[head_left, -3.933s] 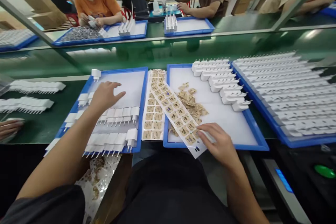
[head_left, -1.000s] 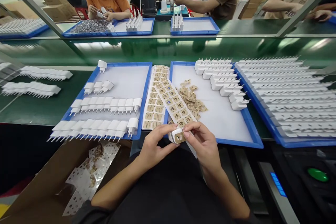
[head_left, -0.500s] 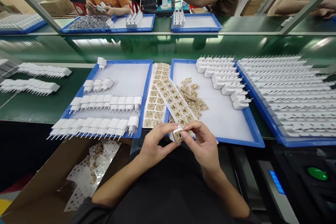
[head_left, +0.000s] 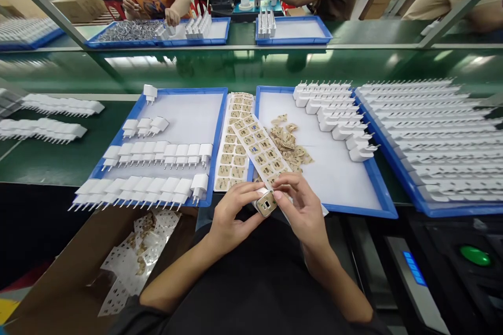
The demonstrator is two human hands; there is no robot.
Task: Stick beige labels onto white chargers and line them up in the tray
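Only the head view here, so it all comes from that. The person's left hand (head_left: 230,218) and right hand (head_left: 301,209) meet just in front of the belly, below the near edge of the table (head_left: 47,159). Between them is one white charger (head_left: 265,202). The left hand is pinching its body from the side, and the right hand has its fingertips (head_left: 278,194) pressed to the tan sticker on the charger's end face. Both hands are closed on it, not spread.

Progress, as a guess: the left tray (head_left: 220,136) holds two full rows of chargers (head_left: 157,154) plus three loose ones behind, and those look like the finished pile. The right tray (head_left: 387,209) has a short stack of chargers (head_left: 334,115) waiting, and the tray beyond (head_left: 424,209) is packed with rows, so there's plenty left. The sticker sheet (head_left: 259,153) lying across the tray edge has most spots filled, and a heap of peeled scraps (head_left: 288,141) sits beside it. This piece seems nearly done, the sticker is on and being rubbed down.

Direction: the stickered face looks up and toward the camera, tilted a bit to the right. The charger's long axis runs from that face away and to the left into the left hand. Can't see the prongs, the fingers hide them.
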